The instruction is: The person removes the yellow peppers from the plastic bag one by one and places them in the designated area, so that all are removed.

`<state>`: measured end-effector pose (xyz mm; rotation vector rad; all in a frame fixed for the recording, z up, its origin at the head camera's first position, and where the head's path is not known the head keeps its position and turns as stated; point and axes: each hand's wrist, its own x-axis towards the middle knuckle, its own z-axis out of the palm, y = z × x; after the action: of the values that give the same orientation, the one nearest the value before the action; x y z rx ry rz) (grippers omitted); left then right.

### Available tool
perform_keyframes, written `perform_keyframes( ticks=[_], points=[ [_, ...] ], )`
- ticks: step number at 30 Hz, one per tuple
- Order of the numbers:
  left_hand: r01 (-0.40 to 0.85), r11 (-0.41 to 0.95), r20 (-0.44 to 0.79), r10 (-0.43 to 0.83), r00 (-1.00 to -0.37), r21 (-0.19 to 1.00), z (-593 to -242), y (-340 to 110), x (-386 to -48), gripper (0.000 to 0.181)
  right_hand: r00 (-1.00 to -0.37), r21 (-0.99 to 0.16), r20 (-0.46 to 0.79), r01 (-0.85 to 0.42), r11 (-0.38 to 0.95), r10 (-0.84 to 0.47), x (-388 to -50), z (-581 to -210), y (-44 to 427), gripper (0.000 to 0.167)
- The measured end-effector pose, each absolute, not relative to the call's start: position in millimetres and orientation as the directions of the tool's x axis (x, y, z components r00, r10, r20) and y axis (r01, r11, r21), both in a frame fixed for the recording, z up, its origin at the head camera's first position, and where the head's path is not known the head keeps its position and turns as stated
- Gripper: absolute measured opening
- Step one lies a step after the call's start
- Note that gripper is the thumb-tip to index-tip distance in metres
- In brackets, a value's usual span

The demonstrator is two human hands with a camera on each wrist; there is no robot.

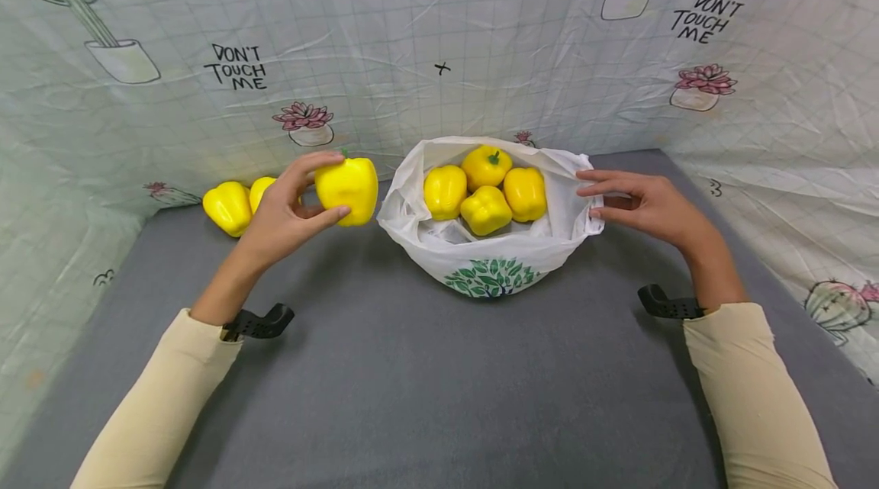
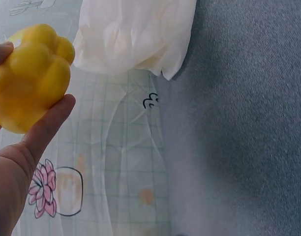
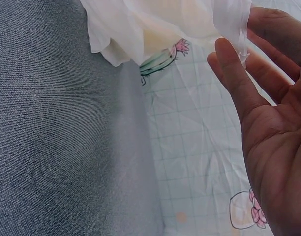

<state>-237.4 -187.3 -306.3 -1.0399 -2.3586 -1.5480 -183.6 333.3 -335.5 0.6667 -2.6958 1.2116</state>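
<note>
My left hand (image 1: 278, 214) holds a yellow bell pepper (image 1: 348, 190) between thumb and fingers, raised left of the bag. The left wrist view shows the lobed underside of this pepper (image 2: 40, 73). In the middle of the table stands a white plastic bag (image 1: 491, 251) with a green tree print, its mouth wide. Inside it lie several yellow bell peppers (image 1: 486, 210). My right hand (image 1: 648, 203) grips the bag's right rim, thumb on the near side and fingers at the far side. The right wrist view shows the thumb against the thin plastic (image 3: 229, 24).
More yellow bell peppers (image 1: 227, 208) lie at the table's back left, one partly hidden behind my left hand. The grey table (image 1: 439, 382) ends at a printed cloth backdrop (image 1: 384, 39) behind and at both sides. Black wrist mounts (image 1: 264, 321) sit on both arms.
</note>
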Motion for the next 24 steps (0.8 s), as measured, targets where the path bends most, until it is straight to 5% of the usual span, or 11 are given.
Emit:
perform_keyframes(
  ticks=[24],
  points=[
    [0.546,0.371,0.388,0.421,-0.82,0.751,-316.5,-211.3,-251.9,0.065,-0.885,-0.671,0.294,-0.46,0.581,-0.361,-184.6,-339.0,334.1,0.039]
  ],
)
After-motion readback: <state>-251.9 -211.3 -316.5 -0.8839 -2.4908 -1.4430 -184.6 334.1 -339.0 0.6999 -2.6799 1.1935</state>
